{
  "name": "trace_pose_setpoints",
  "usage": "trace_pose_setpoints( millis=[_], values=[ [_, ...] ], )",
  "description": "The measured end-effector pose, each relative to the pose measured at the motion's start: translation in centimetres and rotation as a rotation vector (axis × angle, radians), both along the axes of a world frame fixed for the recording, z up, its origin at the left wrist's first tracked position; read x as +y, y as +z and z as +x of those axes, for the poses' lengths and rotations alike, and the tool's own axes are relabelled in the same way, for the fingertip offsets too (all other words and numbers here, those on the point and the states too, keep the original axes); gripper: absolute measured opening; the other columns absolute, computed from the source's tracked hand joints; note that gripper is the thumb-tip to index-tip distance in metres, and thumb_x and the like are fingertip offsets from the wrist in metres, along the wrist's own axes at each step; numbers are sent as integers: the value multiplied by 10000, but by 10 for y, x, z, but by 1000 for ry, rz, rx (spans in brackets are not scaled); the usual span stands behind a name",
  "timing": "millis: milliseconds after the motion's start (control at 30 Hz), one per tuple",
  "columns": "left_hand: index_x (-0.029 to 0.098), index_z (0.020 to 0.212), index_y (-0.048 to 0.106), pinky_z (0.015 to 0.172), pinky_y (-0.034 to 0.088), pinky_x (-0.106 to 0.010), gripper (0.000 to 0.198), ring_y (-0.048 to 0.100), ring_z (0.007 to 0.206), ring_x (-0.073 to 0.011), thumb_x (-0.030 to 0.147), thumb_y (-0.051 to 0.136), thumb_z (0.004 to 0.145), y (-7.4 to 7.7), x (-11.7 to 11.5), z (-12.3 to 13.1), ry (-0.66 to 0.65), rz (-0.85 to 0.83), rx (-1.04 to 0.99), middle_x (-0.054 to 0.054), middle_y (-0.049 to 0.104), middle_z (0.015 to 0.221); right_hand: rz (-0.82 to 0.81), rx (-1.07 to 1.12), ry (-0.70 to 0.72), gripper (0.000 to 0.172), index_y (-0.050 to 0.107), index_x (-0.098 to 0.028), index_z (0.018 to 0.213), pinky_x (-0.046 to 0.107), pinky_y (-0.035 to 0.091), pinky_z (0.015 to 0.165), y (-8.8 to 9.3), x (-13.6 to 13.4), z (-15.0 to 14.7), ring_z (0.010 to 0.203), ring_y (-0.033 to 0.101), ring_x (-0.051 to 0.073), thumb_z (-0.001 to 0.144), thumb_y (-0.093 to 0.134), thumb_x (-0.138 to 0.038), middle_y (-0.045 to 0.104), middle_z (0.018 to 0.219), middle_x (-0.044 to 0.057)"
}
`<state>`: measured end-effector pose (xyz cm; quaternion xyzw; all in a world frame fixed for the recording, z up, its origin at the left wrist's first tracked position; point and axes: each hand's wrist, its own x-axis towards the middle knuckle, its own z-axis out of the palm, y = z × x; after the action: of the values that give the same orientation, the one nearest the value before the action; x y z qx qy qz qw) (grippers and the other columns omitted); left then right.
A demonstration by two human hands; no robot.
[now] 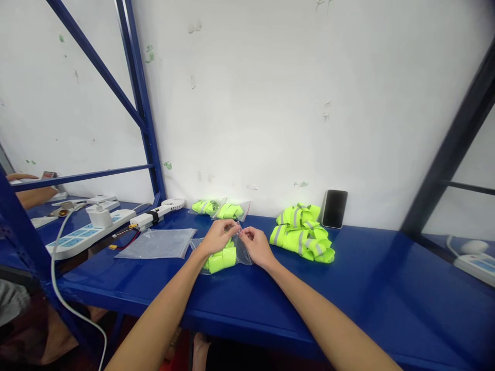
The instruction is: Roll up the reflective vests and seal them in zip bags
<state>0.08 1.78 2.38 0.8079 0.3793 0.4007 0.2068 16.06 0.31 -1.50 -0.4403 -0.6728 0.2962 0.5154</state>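
Observation:
Between my hands, on the blue table, lies a clear plastic zip bag point(243, 253) with a rolled neon-yellow reflective strap point(221, 260) inside. My left hand point(220, 235) pinches the bag's upper edge. Close beside it, my right hand point(256, 246) grips the same edge with thumb and forefinger. To the right sits a heap of loose yellow reflective straps point(303, 234) with silver bands. Behind my hands, two filled clear bags point(230, 210) rest near the wall. A stack of flat clear bags point(158, 244) lies to the left of my left hand.
A phone point(334, 208) leans on the white wall. At left are a power strip point(91, 234) with a white plug, a small white fan point(174, 204) and a battery lead point(126, 241). Blue frame posts point(141, 103) rise there; another person's arm point(36, 197) shows beyond.

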Motion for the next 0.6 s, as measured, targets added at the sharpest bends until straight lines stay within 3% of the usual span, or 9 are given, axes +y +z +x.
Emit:
trace_pose_setpoints(
  millis=[333,600],
  values=[
    [144,754,683,595,375,-251,399,512,608,-140,492,515,854,-11,12,-9,92,-11,-127,-9,638,677,-70,-106,72,244,625,-149,734,230,383,542,0,-14,12,567,517,125,808,548,-369,610,640,16],
    [144,726,677,654,419,-261,382,576,654,-161,480,539,845,-15,19,-15,137,-10,-226,-16,653,680,-39,-288,114,234,568,-174,744,249,400,569,4,-48,30,577,525,132,871,477,-348,604,663,14]
  ],
)
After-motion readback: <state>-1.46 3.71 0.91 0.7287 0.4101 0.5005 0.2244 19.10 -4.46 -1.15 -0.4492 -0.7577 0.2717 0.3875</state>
